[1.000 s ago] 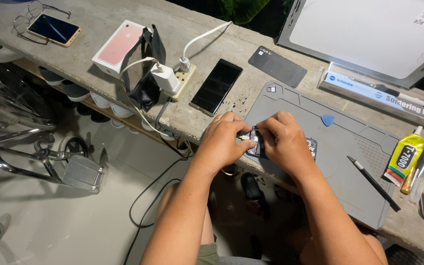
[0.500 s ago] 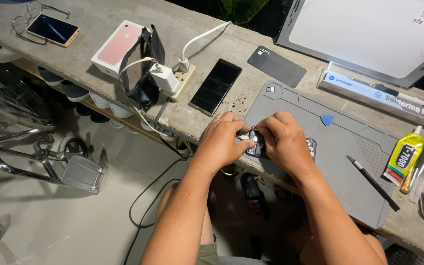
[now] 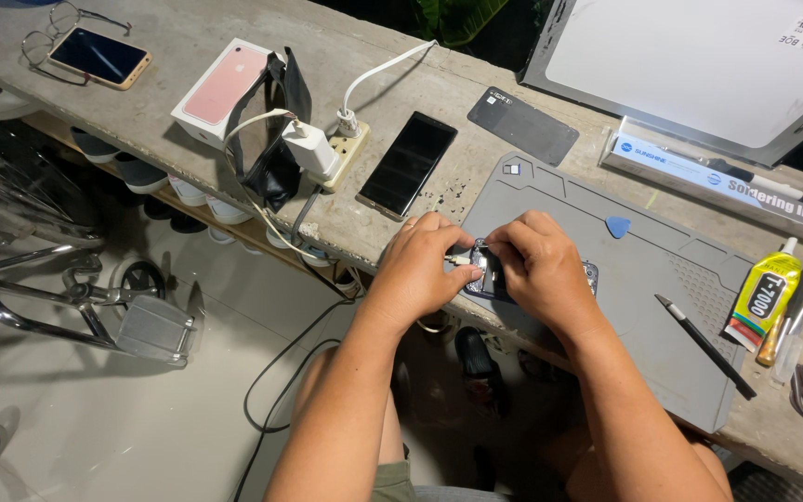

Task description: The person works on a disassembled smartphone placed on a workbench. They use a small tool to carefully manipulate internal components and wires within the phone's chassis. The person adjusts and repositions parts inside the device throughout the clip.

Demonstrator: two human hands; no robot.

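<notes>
An opened phone point(image 3: 492, 276) lies on the near left part of a grey repair mat point(image 3: 643, 307), its insides showing between my hands. My left hand point(image 3: 420, 270) pinches a small silvery part at the phone's left edge. My right hand point(image 3: 543, 270) covers the phone's middle, fingertips pressed on its top end. Only a corner of the phone shows to the right of that hand.
A black phone point(image 3: 408, 164), a power strip with white charger point(image 3: 322, 149), a pink phone box point(image 3: 221, 88) and a dark panel point(image 3: 523, 125) lie on the concrete bench. A blue pick point(image 3: 617, 226), black tool point(image 3: 705, 346) and yellow glue tube point(image 3: 766, 292) sit right. A wheelchair point(image 3: 58, 288) stands below left.
Both hands stay on the opened phone with only slight finger shifts; nothing else has moved.
</notes>
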